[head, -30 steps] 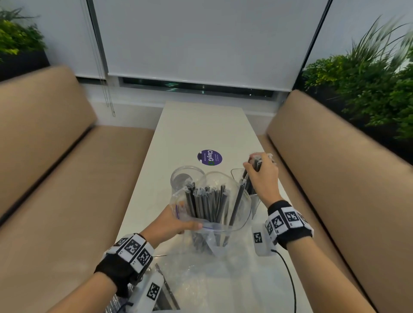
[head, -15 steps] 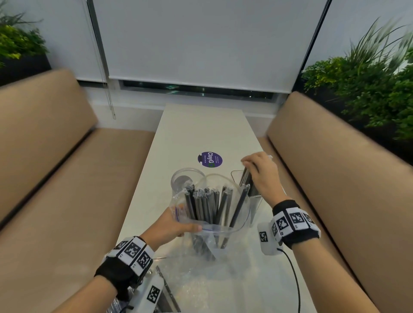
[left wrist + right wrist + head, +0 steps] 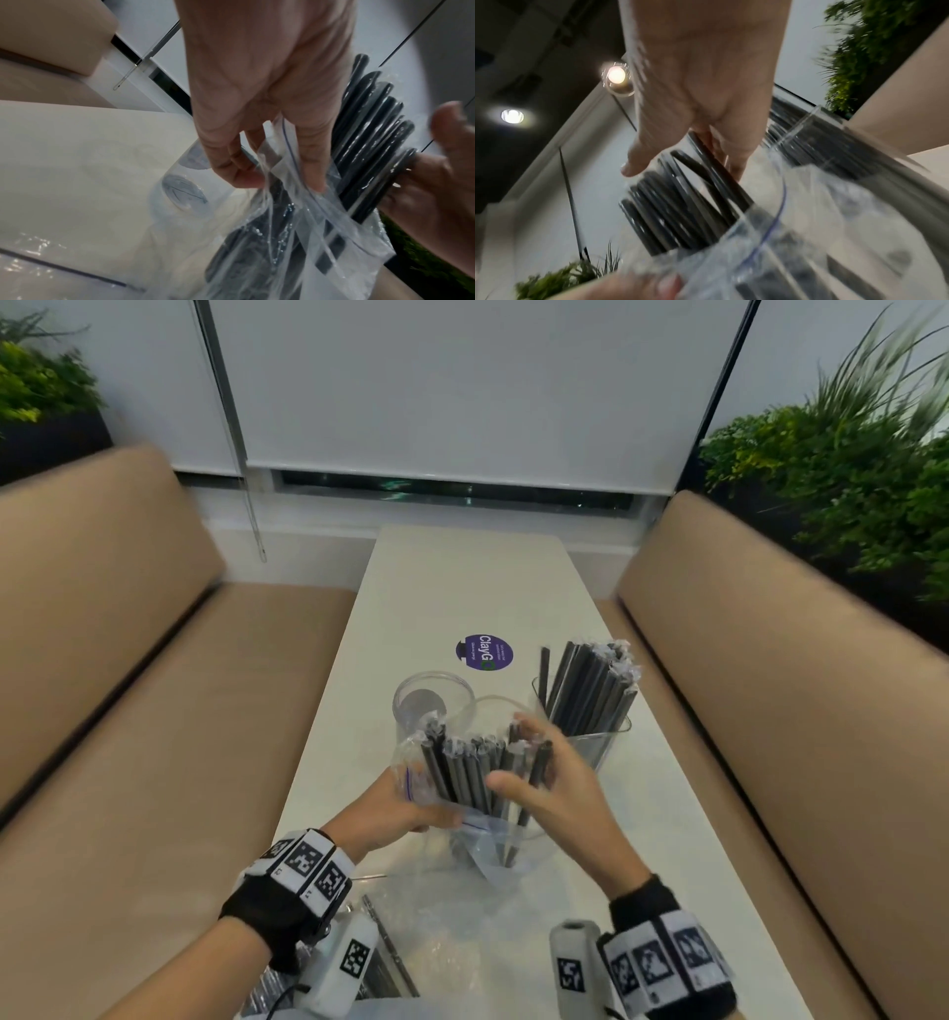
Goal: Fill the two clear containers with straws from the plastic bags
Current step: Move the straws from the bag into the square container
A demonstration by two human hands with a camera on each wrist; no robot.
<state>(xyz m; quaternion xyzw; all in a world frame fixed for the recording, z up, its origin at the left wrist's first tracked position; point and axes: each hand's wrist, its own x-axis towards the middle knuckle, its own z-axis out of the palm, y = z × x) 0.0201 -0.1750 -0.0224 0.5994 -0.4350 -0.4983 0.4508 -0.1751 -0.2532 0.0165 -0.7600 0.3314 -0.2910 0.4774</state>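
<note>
My left hand point(image 3: 411, 814) pinches the rim of a clear zip bag point(image 3: 493, 845) and holds it upright over the white table point(image 3: 462, 588). Several black wrapped straws point(image 3: 467, 773) stand in the bag. My right hand point(image 3: 513, 757) reaches into the bag's mouth. Its fingers lie behind a few straws and its thumb is spread in front; the grip is not closed. To the right, the square clear container point(image 3: 601, 742) holds several straws point(image 3: 590, 685). Behind the bag stands the round clear container point(image 3: 431, 701) with no straws in it. The left wrist view shows the bag point(image 3: 321, 233) pinched between thumb and fingers.
A second crumpled plastic bag point(image 3: 447, 942) lies on the table near me. A purple sticker point(image 3: 484, 651) sits past the containers. Tan benches point(image 3: 128, 711) flank the narrow table on both sides. Plants point(image 3: 847, 469) stand behind the right bench.
My right hand let go of the straws in the square container and came back left into the bag's mouth. The left hand kept hold of the bag.
</note>
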